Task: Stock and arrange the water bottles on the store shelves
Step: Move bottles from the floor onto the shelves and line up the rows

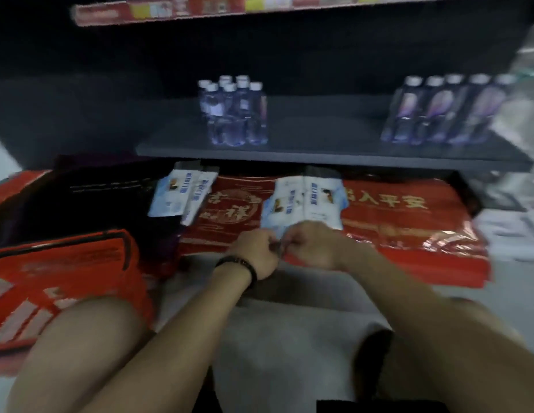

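Several small water bottles (233, 113) with white caps stand clustered mid-shelf on a dark shelf (319, 156). A row of taller purple-labelled bottles (444, 111) stands at the shelf's right. Below the shelf, my left hand (253, 251) and my right hand (312, 244) meet with curled fingers, pinching something small and dark between them; the blur hides what it is. Both hands are well below and in front of the bottles.
Red mats (394, 222) with gold characters lie under the shelf, with white-blue packets (304, 201) on them. A red and black bag (66, 275) sits at the left. Clear plastic wrap (522, 93) shows at the right edge. My knees fill the foreground.
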Tool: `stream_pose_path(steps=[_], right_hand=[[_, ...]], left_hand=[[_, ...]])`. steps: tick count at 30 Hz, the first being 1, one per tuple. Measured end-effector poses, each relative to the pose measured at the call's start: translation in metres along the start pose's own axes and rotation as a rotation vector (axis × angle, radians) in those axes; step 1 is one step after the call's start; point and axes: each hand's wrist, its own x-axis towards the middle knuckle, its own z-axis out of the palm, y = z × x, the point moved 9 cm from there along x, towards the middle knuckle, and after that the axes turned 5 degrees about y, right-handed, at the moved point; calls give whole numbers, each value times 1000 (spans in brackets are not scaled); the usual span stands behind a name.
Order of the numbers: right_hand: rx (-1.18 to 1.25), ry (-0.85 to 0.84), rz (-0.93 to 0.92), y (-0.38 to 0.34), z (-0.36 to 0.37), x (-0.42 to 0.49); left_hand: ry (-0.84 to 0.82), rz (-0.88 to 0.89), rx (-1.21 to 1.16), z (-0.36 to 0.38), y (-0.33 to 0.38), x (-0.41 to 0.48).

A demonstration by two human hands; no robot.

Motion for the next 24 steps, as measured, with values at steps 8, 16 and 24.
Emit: stream_pose_path(steps=[8,16,24], right_hand=[[8,440,402,177,-140,-181],[103,526,1037,347,-65,-378],[82,430,1274,403,88,-458]], left_hand=[[-245,550,-38,99,245,-1],[-784,936,257,245,390,-79],[-1047,1165,1038,365,422,-136]])
